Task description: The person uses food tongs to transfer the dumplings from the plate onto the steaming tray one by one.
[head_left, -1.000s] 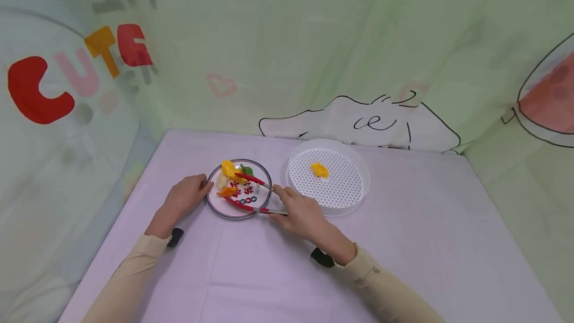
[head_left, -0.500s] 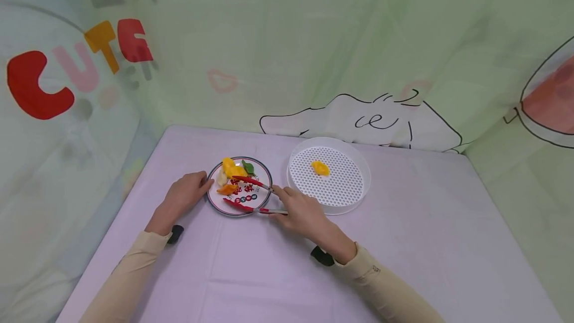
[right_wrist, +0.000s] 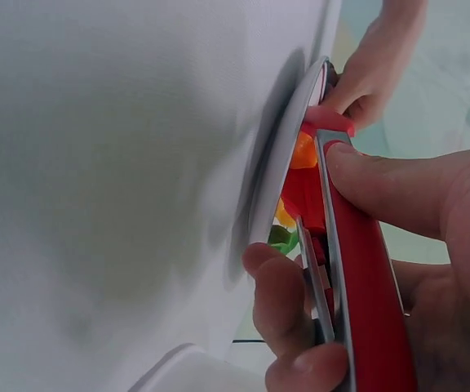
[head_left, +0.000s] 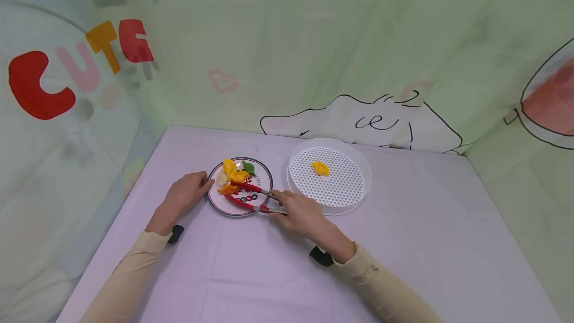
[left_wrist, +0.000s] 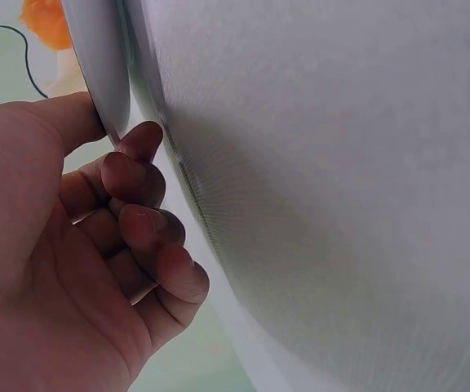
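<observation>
Left hand [head_left: 187, 194] pinches the plate [head_left: 263, 177] while the right hand [head_left: 302, 216] holds red-tipped tongs [head_left: 249, 187] astride the orange dumpling [head_left: 226, 190] on it, which too shallow a bite could squirt toward the rim.

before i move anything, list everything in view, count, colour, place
table: one, lilac-covered, centre
plate: one, white, red print, left on table
perforated tray: one, white, right of plate
tongs: one pair, red and silver, tips over plate
yellow pieces: three visible, yellow, two on plate, one in tray
orange piece: one, orange, on plate
cream piece: one, cream, left on plate
green piece: one, green, far side of plate
backdrop: count unclear, green and white, around table
sleeves: two, beige, on arms
wristbands: two, black, at wrists
left hand: one, bare, fingers on plate's edge
right hand: one, bare, fingers holding tongs
</observation>
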The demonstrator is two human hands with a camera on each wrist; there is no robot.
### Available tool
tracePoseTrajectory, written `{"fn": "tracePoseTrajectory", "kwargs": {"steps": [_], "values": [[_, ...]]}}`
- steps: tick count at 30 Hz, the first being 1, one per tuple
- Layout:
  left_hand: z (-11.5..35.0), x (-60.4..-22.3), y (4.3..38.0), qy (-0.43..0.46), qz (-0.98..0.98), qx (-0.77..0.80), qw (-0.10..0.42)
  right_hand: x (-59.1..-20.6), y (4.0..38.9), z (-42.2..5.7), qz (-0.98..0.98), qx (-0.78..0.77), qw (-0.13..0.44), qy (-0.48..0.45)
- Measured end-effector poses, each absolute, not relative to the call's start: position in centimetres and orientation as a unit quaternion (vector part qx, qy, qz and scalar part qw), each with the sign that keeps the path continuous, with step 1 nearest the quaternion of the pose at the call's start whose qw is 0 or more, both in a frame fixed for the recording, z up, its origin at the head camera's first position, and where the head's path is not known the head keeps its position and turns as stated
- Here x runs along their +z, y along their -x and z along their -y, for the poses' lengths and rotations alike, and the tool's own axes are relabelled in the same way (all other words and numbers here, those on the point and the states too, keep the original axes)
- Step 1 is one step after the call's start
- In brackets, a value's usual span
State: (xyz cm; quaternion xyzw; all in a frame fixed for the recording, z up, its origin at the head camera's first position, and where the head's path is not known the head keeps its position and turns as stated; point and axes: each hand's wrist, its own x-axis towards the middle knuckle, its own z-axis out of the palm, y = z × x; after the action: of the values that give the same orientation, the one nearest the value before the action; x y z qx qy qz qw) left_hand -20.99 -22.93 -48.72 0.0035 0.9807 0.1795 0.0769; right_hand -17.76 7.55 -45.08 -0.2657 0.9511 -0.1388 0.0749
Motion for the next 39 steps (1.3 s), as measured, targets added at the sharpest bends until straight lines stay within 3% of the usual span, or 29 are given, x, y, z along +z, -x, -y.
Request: {"fn": "tracePoseTrajectory", "kwargs": {"steps": [18, 39], "values": [[23.1, -49.0, 21.1, -0.019, -0.981, 0.183, 0.06, -44.7, 17.2, -8.7, -0.947, -0.154, 0.051, 0.277], [23.1, -49.2, 21.2, -0.012, -0.98, 0.185, 0.072, -42.8, 15.5, -13.6, -0.957, -0.171, -0.016, 0.235]]}}
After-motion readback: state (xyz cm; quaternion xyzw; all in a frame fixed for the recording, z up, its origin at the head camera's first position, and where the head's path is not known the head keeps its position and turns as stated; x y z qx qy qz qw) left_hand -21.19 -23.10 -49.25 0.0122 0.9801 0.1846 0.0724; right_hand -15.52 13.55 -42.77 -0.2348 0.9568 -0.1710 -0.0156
